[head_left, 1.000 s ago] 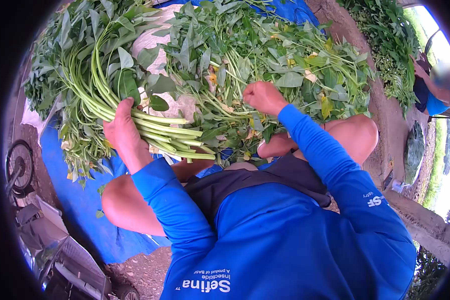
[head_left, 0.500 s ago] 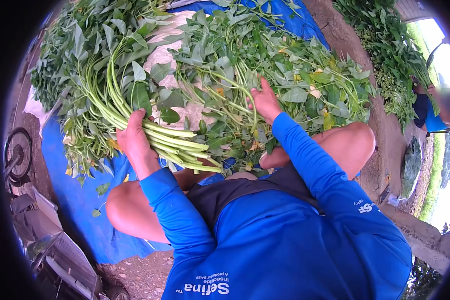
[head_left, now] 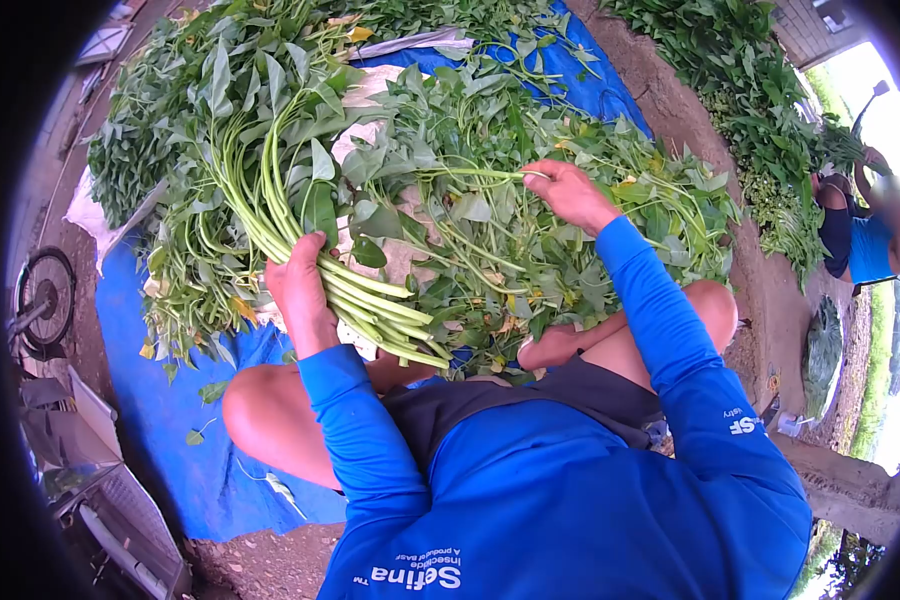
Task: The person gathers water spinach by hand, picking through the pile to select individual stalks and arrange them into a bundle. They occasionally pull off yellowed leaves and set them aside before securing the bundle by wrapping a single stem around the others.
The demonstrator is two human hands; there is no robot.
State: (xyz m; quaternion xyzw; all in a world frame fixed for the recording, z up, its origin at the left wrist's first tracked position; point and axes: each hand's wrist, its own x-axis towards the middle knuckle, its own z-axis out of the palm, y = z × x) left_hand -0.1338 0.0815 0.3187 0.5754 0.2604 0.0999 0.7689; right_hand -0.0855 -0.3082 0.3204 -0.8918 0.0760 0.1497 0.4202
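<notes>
My left hand (head_left: 302, 292) is wrapped round a thick bunch of water spinach (head_left: 382, 312). Its pale cut ends point toward my lap, and its leaves fan out to the upper left. Over the loose heap of leafy stems (head_left: 560, 255), my right hand (head_left: 568, 192) pinches the end of a single water spinach stem (head_left: 475, 172). That stem runs left from my fingertips into the leaves, where its far end is lost to view. The two hands are well apart.
A blue tarp (head_left: 155, 400) lies beneath, with a pale sack (head_left: 415, 215) under the greens. More greens (head_left: 130, 160) are piled at the left. Another person (head_left: 870, 240) sits at the far right beside stacked bunches (head_left: 710, 90). A wheel (head_left: 45, 300) stands left.
My right hand has moved up and to the right, drawing a stem out straighter along the heap. My left hand still grips the bunch; the whole view has shifted slightly.
</notes>
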